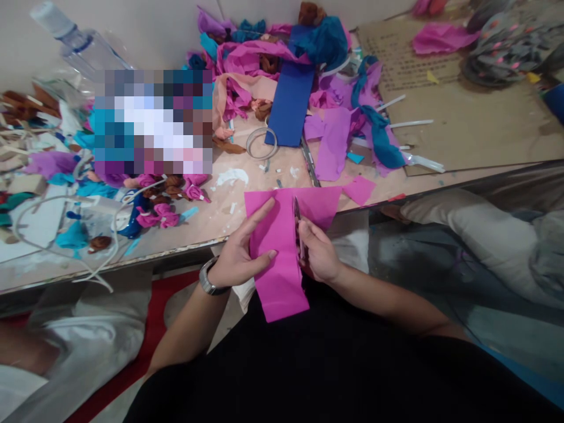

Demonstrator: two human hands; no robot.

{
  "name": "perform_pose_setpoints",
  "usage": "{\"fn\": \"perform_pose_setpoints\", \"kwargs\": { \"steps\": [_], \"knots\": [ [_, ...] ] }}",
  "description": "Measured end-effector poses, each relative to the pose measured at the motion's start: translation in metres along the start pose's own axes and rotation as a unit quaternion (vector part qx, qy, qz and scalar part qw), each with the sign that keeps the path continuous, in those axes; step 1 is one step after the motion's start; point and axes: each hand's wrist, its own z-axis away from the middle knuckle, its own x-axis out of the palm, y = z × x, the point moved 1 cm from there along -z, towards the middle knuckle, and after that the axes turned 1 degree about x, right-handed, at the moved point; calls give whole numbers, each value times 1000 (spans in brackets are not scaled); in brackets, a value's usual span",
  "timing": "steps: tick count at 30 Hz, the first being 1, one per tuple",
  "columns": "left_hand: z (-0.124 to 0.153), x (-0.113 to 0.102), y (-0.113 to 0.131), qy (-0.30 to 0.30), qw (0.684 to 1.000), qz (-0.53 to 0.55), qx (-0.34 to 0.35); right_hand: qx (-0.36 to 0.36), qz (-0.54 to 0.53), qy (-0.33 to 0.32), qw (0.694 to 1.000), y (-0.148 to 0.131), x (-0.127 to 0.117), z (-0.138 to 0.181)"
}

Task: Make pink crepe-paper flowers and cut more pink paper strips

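Note:
A magenta sheet of crepe paper [282,247] hangs over the table's front edge toward my lap. My left hand [240,252], with a watch on its wrist, holds the sheet's left side, thumb on top and fingers under it. My right hand [319,255] is closed round a pair of scissors [298,226]. Their blades point away from me and lie in a cut running up the middle of the sheet.
Piles of pink, purple, blue and brown paper scraps [273,64] cover the wooden table [247,176]. A blue sheet [291,106], a wire ring [261,143], a plastic bottle [79,44], white sticks [409,124] and brown cardboard [462,117] lie there too.

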Motion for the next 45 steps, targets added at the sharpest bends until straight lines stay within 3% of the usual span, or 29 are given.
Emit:
{"fn": "perform_pose_setpoints", "kwargs": {
  "steps": [10, 16, 21, 25, 30, 35, 38, 41, 45],
  "knots": [
    [2, -3, 2, 8, 1000, -8, 4, -3, 22, -7, 1000, -9, 2, -4],
    [-10, -9, 7, 32, 998, -45, 30, -45, 49, -31, 997, -20, 10, -19],
    [-33, -20, 12, 85, 993, -39, 69, -109, 62, -37, 991, -39, 28, -40],
    [-56, -33, 17, 94, 991, -20, 98, -130, 62, -42, 989, -63, 46, -60],
    [-107, -63, 16, 104, 989, -14, 105, -156, 96, -57, 981, -105, 71, -97],
    [-181, -109, -4, 162, 976, -71, 130, -193, 114, -65, 972, -148, 97, -162],
    [-215, -127, -25, 213, 965, -62, 137, -200, 111, -85, 970, -156, 99, -206],
    [-229, -132, -51, 242, 961, -103, 82, -199, 125, -77, 969, -147, 87, -241],
    [-227, -128, -86, 275, 952, -126, 53, -199, 140, -65, 968, -126, 63, -266]
  ]
}}
